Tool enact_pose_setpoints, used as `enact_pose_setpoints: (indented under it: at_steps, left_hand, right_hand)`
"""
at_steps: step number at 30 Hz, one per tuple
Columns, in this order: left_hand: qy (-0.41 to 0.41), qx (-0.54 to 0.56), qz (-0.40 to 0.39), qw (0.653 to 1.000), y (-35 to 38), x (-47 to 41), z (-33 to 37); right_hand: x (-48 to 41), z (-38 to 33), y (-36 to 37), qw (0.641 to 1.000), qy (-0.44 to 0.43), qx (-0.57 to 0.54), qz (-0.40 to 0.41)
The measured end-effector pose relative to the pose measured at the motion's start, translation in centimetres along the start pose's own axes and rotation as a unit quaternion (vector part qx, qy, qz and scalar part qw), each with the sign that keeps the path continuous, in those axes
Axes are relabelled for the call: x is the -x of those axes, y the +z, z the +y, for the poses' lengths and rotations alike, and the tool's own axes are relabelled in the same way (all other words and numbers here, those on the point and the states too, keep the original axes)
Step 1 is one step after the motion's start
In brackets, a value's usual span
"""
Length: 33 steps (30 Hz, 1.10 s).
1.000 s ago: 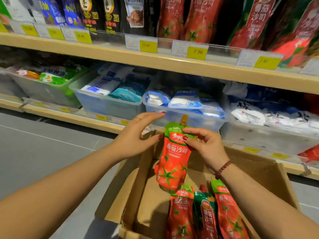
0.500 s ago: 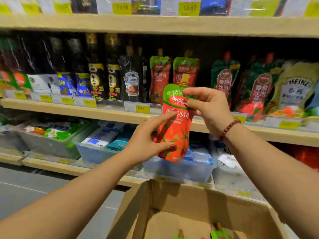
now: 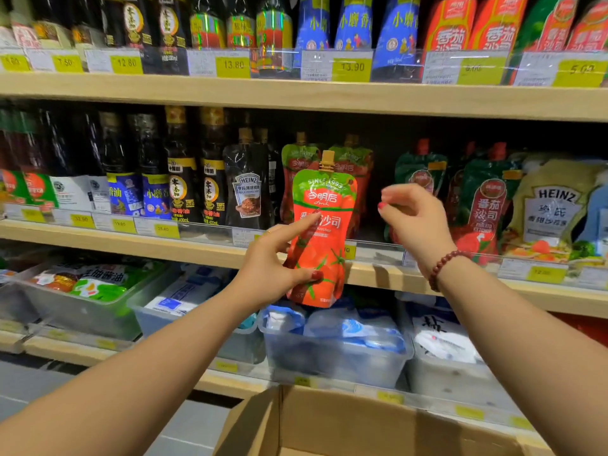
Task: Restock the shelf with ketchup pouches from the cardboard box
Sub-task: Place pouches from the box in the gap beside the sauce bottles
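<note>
A red and green ketchup pouch (image 3: 324,225) with a tan spout stands upright in front of the middle shelf (image 3: 204,250). My left hand (image 3: 276,264) holds its lower left edge between thumb and fingers, index finger lying across its front. To the right of the pouch, apart from it, my right hand (image 3: 414,218) hovers with fingers loosely curled and holds nothing. Two matching ketchup pouches (image 3: 353,162) stand on the shelf right behind. Only the cardboard box's (image 3: 345,422) top edge and flap show at the bottom; its contents are out of view.
Dark sauce bottles (image 3: 179,179) and a black Heinz pouch (image 3: 248,189) fill the shelf to the left. Green-topped ketchup pouches (image 3: 487,199) and a Heinz dressing pouch (image 3: 552,209) stand to the right. Clear bins (image 3: 335,353) of bagged goods sit on the lower shelf.
The pouch rose from the box up to the middle shelf. My right hand let go of its top and drew off to the right; my left hand now holds it alone.
</note>
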<state>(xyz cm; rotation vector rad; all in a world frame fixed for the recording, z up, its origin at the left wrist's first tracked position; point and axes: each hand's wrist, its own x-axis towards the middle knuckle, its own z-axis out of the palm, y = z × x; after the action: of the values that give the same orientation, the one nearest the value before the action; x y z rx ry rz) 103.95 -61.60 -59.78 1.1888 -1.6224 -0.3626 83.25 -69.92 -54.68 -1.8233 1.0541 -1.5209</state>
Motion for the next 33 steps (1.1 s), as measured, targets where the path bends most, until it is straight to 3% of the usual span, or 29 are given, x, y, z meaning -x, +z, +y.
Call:
enact_pose_setpoints:
  at_steps: [3,7,15,21,28,33]
  left_hand:
    - [-0.003,-0.006,0.015,1.000,-0.8,-1.4,0.1]
    - [-0.012,0.007,0.017,1.000,-1.3,-3.7,-0.3]
    - [-0.020,0.041,0.037,0.998,-2.8,-8.6,-1.7]
    - [-0.023,-0.022,0.112,0.993,-2.4,-11.6,-3.7]
    - [0.009,-0.111,0.125,0.986,-1.2,-11.4,-6.4]
    - [-0.002,-0.158,0.083,0.984,-0.8,-10.6,-7.6]
  right_hand:
    - [0.4,4.1,0.4,0.962,0.016,0.258,-0.084]
    - [0.7,6.5,1.6,0.944,-0.002,0.324,-0.054]
    - [1.1,8.2,2.7,0.940,-0.087,0.327,0.045]
    - [1.1,8.7,2.8,0.937,-0.113,0.326,0.053]
    - [1.4,9.4,3.0,0.935,-0.114,0.329,0.060]
    - [1.4,9.5,3.1,0.932,-0.121,0.334,0.064]
